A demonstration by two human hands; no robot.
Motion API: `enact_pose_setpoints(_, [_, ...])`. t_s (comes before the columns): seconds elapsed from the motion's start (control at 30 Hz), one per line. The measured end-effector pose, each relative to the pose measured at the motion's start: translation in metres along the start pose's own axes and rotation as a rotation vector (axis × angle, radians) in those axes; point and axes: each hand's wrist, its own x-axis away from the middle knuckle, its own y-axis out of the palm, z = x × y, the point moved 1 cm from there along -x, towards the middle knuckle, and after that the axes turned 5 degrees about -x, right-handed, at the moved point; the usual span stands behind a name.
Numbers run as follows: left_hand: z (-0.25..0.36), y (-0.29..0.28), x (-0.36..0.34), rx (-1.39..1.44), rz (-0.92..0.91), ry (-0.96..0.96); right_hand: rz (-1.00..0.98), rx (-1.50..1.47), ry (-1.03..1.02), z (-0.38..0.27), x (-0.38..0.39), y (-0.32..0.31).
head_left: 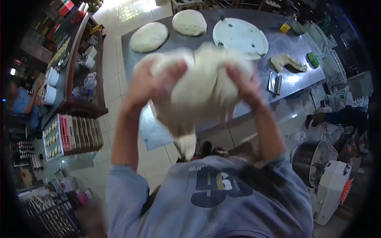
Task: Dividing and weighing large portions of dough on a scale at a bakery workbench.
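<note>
A big, soft lump of dough [202, 89] is held up in front of me above the metal table's near edge, blurred by motion. My left hand [158, 77] grips its left side with the thumb on top. On the opposite side my right hand [246, 85] clasps it the same way. Part of the dough sags into a hanging tail below. Behind it on the table lie two rounded dough masses, one at the left [149, 37] and one farther back [189, 22]. To their right is a white round lid or tray [240, 38].
The metal table [293, 81] also bears a metal scraper [274, 83], a loose dough strip [287, 62], a green item [312, 60] and a yellow bottle [288, 23]. A mixer [333, 190] stands at right, stacked crates [81, 131] at left. Other people are at both sides.
</note>
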Motion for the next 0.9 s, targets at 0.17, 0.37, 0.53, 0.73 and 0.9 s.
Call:
enact_pose_setpoints(0.17, [0.026,0.008,0.002,-0.132,0.302,0.618,-0.122,0.258,-0.967,-0.069,-0.024,-0.009])
enact_pose_setpoints(0.37, [-0.168,0.110,0.087,-0.252,0.525,-0.233,-0.219,0.727,-0.727,0.114,0.033,-0.035])
enact_pose_setpoints(0.53, [-0.191,0.119,0.171,-0.290,0.024,-0.498,-0.754,0.974,0.213,0.143,0.077,-0.095])
enact_pose_setpoints(0.73, [-0.201,0.047,0.108,-0.305,0.150,-0.725,-0.568,0.546,0.023,0.148,-0.028,-0.031])
enact_pose_setpoints(0.9, [-0.133,0.064,0.085,-1.264,0.311,-0.222,-0.128,0.641,-0.151,0.147,0.019,-0.010])
